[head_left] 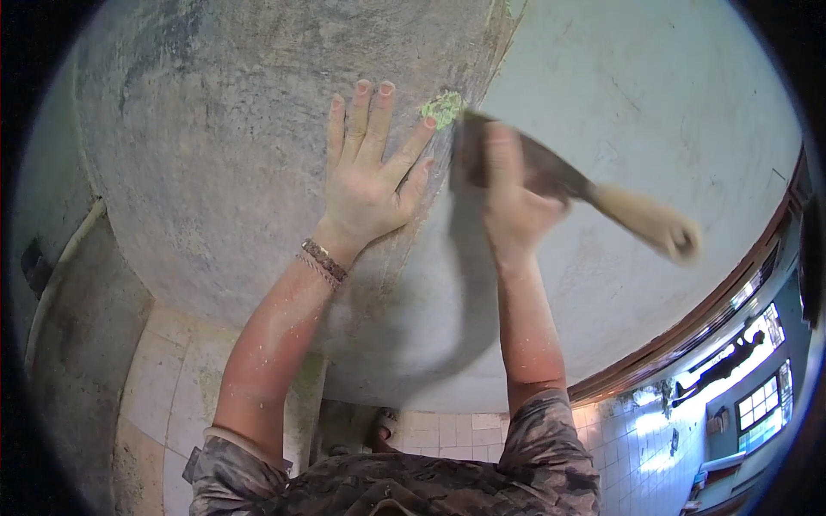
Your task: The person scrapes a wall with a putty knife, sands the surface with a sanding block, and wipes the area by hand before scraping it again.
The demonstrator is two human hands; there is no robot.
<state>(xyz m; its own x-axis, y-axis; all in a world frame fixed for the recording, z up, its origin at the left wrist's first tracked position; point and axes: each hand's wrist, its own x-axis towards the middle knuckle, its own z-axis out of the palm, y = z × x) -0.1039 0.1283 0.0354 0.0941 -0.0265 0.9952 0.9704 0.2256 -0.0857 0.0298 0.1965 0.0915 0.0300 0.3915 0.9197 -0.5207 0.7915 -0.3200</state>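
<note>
My left hand (366, 176) lies flat on the grey, scraped part of the wall (224, 138), fingers spread. Its index fingertip touches a small light-green patch (443, 110). Just right of that patch, my right hand (516, 189) grips a broad metal scraper (551, 168), thumb laid along the blade. The scraper's pale handle (645, 219) points down to the right, and its blade edge is beside the patch, slightly blurred. Smooth pale paint (654, 103) covers the wall on the right, meeting the grey part along a rough edge.
Tiled floor (447, 434) shows below, with a foot in a sandal (385, 426). A pipe (64, 249) runs along the left side. At the lower right are windows (761, 404), a dark figure-like silhouette (727, 365) and a wooden edge (680, 340).
</note>
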